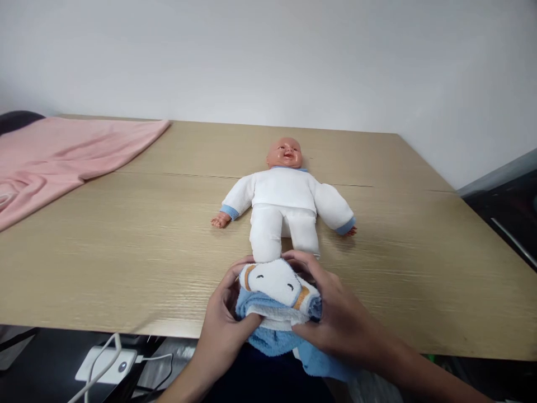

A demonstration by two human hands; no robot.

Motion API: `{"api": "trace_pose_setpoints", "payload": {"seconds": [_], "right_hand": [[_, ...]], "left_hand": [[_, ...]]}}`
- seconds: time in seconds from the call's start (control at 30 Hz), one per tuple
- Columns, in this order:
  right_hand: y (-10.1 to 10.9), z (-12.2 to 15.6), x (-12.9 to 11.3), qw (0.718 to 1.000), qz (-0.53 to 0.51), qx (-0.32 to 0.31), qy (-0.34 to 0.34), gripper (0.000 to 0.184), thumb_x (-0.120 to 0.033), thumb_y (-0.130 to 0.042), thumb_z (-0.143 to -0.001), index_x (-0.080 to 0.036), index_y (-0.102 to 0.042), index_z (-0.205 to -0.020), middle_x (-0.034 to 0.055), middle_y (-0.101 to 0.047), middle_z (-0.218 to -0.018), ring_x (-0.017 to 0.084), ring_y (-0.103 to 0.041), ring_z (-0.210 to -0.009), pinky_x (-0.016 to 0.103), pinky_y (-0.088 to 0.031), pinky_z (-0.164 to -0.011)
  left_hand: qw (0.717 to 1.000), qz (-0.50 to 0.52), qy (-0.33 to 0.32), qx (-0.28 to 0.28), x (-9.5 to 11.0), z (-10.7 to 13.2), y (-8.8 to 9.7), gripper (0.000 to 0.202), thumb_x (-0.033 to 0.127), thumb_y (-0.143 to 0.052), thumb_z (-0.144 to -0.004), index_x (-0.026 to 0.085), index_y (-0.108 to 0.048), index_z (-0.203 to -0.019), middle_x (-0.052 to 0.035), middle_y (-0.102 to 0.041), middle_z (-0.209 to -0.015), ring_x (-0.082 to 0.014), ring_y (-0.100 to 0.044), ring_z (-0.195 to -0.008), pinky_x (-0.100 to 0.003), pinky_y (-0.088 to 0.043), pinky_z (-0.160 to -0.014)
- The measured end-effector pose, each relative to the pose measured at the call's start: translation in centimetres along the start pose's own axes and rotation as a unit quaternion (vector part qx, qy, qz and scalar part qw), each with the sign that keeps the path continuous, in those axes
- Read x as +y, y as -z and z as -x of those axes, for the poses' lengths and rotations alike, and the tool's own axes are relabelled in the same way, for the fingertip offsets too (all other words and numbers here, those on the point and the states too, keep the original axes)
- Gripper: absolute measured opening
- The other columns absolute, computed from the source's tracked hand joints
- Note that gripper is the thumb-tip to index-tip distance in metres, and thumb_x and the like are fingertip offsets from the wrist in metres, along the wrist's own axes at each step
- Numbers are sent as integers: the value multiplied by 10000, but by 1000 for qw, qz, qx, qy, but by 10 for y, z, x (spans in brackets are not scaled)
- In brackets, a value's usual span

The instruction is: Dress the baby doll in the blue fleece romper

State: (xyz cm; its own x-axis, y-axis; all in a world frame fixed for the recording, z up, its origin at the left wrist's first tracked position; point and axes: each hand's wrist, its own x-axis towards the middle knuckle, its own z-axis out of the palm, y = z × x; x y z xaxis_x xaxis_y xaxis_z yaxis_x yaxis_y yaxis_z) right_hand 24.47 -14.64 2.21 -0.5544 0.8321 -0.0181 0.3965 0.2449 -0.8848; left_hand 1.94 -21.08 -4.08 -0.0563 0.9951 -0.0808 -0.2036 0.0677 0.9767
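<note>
Tabletop point(126, 252) of pale wood grain, and from the head view we have it stretching right across in front of us! A thin seam point(176, 174) runs crosswise through the far part, and beyond the back edge rises a plain, pale wall point(251, 56). Over on the left we spot a pink cloth point(75, 151), rumpled, spread across that corner, with a dark rounded object point(19, 120) behind it. Out right, past the table's side, sits a black, glossy object point(507, 207), cut off by the frame. Below the front edge, lower left, we find a white device point(104, 366) with a pale cable point(115, 347) looping over it, all above a black surface point(42, 364).

Now to the middle: a doll point(285, 187) in white with blue cuffs lies face up, head toward the wall, arms flung wide, feet hidden from us. And right before it, at the near edge, our left hand point(224, 310) and our right hand point(335, 305) are both clamped on a blue-and-white towelling bundle point(274, 282), thumbs on the near side, part of it hanging below the table edge!
</note>
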Motion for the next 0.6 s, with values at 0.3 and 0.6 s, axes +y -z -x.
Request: {"api": "trace_pose_setpoints", "payload": {"seconds": [0.3,0.6], "right_hand": [[-1,2,4,987,-136,41,-68,794,-139,-751,-721,-284,-674,-1498,83,-776,-1499,329,-758,-1354,505,-599,-1179],[-6,6,1,995,-82,61,-16,807,-116,-671,-795,-267,-623,-1586,89,-801,-1489,321,-786,-1344,439,-661,-1109]], "left_hand": [[990,-128,-14,-61,-5,19,6,815,170,-749,-1003,435,-402,-1692,-33,-550,-1711,-293,-549,-1586,-416,-477,-1323],[987,-132,-25,-88,4,12,6,735,299,-673,-1133,477,-338,-1762,-10,-474,-1835,-289,-456,-1702,-435,-428,-1382]]}}
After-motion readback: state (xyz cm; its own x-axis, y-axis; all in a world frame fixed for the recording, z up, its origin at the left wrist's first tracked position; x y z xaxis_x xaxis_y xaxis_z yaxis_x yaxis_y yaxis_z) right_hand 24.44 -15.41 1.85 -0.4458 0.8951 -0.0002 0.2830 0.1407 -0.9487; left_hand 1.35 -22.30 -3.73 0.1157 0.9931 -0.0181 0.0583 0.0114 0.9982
